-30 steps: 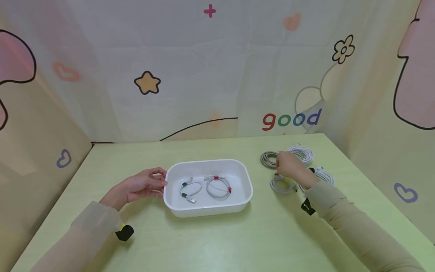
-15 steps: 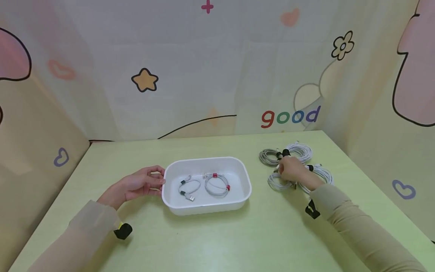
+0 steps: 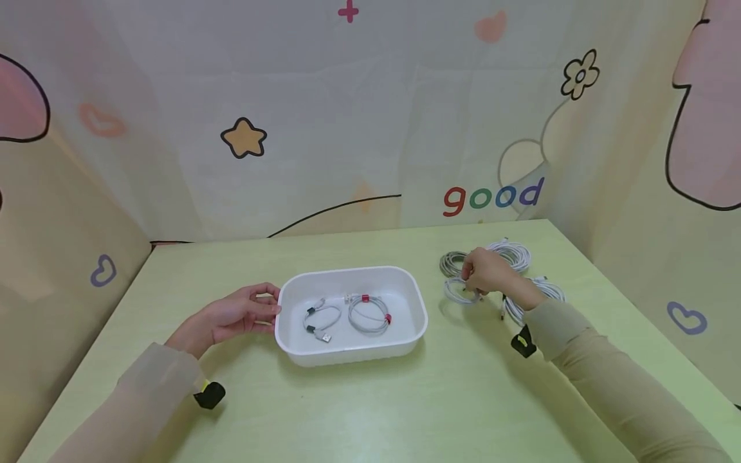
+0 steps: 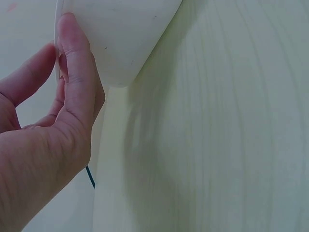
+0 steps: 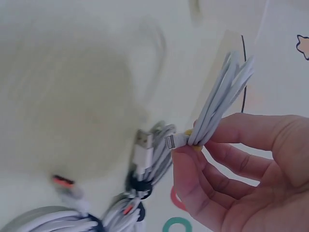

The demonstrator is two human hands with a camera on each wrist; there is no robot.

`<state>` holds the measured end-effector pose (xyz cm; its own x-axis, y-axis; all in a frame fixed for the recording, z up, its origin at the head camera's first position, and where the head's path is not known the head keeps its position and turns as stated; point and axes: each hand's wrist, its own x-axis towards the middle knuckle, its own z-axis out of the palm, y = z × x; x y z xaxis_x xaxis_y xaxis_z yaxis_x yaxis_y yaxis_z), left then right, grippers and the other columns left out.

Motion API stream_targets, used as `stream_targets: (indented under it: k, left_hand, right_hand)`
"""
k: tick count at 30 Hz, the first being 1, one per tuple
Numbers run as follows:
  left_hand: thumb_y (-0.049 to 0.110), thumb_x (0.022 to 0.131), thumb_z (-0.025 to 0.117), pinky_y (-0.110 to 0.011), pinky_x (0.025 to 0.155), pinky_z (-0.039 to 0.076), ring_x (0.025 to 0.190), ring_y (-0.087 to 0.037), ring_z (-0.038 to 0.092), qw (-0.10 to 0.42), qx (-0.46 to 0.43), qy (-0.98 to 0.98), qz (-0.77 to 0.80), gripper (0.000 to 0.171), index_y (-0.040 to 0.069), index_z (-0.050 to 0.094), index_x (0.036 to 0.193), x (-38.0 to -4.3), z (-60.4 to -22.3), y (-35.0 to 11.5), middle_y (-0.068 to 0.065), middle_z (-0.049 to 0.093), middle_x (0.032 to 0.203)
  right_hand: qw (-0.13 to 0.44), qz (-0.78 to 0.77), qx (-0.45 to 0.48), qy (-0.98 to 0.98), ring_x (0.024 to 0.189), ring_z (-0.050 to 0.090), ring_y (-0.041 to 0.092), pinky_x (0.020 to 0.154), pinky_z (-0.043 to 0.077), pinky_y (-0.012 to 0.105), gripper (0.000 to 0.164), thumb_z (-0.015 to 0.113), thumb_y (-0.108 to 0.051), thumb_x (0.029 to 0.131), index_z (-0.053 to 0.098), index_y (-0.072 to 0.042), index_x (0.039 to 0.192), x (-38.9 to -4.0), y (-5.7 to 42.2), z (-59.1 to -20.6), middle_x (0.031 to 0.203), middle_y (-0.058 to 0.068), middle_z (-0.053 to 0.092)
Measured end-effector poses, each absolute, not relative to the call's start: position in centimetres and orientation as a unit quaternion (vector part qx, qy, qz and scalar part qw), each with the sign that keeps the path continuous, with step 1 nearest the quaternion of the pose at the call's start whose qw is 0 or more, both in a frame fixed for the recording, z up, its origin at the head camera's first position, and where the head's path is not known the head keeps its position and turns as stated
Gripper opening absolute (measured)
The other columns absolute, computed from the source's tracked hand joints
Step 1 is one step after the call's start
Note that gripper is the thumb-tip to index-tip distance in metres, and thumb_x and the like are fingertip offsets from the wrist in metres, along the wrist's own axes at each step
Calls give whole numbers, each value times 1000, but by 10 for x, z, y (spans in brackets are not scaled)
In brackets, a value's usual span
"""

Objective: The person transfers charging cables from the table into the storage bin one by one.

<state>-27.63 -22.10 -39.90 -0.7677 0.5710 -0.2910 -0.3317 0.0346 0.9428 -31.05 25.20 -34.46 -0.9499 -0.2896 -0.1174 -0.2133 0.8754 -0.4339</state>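
1. Pale cable coil [image 5: 215,108] is pinched between the thumb and fingers of the right hand [image 3: 488,271], on the right side of the bench [image 3: 359,415]; it is held to the right of the white box and well apart from it.
2. A grey-white connector [image 5: 176,141] is left jutting from the coil beside the fingertips, and a yellow tie [image 5: 197,148] is partly covered there.
3. The left wall of the white box [image 3: 301,361] is held by the left hand [image 3: 246,312], its fingers closed about the rim.
4. Two looped cables are contained in the box, side by side: on the left, a small cable with dark ties [image 3: 338,311]; on the right, a larger ring with red ties [image 3: 370,330].
5. Beyond the right hand, a grey-beige coil [image 3: 448,265] is placed at far left of the group and a far white coil [image 3: 518,255] to its right.
6. Nearer and further right, another white coil [image 3: 550,290] is partly hidden by the right arm.
7. Both arms are covered by beige sleeves [image 3: 613,386], and a dark device is worn at each wrist.
8. The bench is backed by a printed cloth [image 3: 324,148], on which "good" is lettered at right.
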Motion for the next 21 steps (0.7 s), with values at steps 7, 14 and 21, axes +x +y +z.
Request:
stream_targets:
  k: [7,14,21]
  left_hand:
    - [3,95,55,-33,80,59,81,-16,66,327,91,640,689,20,8,46,112,-275,-399,-221,-3,64,97]
    - [4,95,56,-32,79,59,80,-16,66,328,86,642,688,20,8,45,111,-276,-399,-221,-3,64,97]
    - [3,95,56,-32,78,60,80,-16,66,325,84,641,690,20,9,46,111,-277,-399,-221,-3,64,97]
  right_hand:
    - [92,-202,-129,967,50,52,12,47,45,19,9,64,4,77,64,4,86,-317,227,-325,71,9,60]
    - [97,-210,-144,962,52,54,14,47,45,18,10,67,2,79,64,1,88,-318,201,-315,74,10,63]
    - [92,-205,-167,960,52,51,12,47,43,17,9,68,2,78,64,0,86,-316,172,-315,78,11,64]
